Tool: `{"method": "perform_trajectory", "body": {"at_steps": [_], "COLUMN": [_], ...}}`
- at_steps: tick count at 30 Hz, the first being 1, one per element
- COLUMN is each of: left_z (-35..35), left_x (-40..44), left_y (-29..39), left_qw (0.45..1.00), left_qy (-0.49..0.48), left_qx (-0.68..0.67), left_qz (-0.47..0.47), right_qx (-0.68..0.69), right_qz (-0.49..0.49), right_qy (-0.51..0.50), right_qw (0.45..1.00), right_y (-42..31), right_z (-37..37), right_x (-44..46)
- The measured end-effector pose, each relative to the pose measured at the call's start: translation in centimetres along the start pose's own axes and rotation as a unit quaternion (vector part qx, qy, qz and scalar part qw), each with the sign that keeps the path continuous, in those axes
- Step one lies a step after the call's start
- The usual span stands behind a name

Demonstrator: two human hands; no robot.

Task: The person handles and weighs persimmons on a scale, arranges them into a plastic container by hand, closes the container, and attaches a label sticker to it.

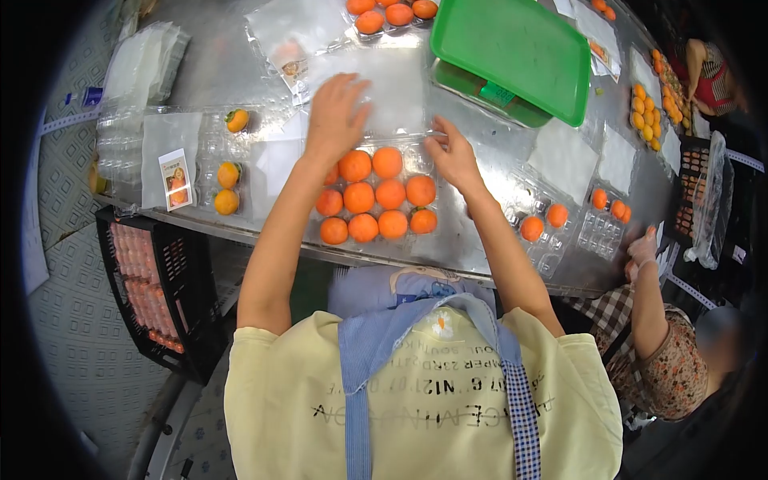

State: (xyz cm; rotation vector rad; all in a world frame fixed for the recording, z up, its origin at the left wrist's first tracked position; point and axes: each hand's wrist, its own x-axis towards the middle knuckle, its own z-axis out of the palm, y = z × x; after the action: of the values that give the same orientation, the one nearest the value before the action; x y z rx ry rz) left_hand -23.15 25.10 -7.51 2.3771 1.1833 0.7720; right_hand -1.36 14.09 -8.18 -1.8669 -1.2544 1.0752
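Observation:
Before me lies a clear plastic clamshell tray [376,192] filled with several orange persimmons [359,197] in rows. Its see-through lid [392,88] is folded back, away from me. My left hand [340,116], slightly blurred, is over the left side of the lid with fingers stretched out. At the tray's far right corner is my right hand [454,156], thumb and fingers apart at the edge. Neither hand visibly grips a persimmon. A printed label card [294,78] lies beyond my left hand.
A scale with a green pan [512,52] stands at the far right. Left are a tray holding three persimmons [228,175], a label card [177,179] and stacked clear trays [148,64]. A black crate [152,280] sits below. Co-workers [664,344] work along the right side.

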Motion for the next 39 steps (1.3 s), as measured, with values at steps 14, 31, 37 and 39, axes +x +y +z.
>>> {"method": "perform_trajectory", "body": {"at_steps": [14,31,37,39], "left_z": [-0.8,-1.6,-2.2,-2.7], "left_x": [-9.1,-12.0,-13.4,-13.7], "left_y": [-1.7,-3.2,-3.1,-2.6], "left_qw": [0.783,0.802,0.830,0.841], "left_qy": [0.111,0.150,0.198,0.215], "left_qx": [-0.384,-0.373,-0.286,-0.269], "left_qz": [-0.476,-0.441,-0.435,-0.417], "right_qx": [0.072,-0.012,-0.115,-0.140], "right_qz": [0.041,-0.067,0.013,0.042], "right_qy": [-0.049,0.165,0.346,0.322], "right_qw": [0.995,0.984,0.931,0.935], "right_y": [0.7,4.3,12.5,13.4], "right_z": [-0.4,-10.3,-22.0,-24.0], "right_x": [-1.0,-10.0,-12.7,-14.0]}}
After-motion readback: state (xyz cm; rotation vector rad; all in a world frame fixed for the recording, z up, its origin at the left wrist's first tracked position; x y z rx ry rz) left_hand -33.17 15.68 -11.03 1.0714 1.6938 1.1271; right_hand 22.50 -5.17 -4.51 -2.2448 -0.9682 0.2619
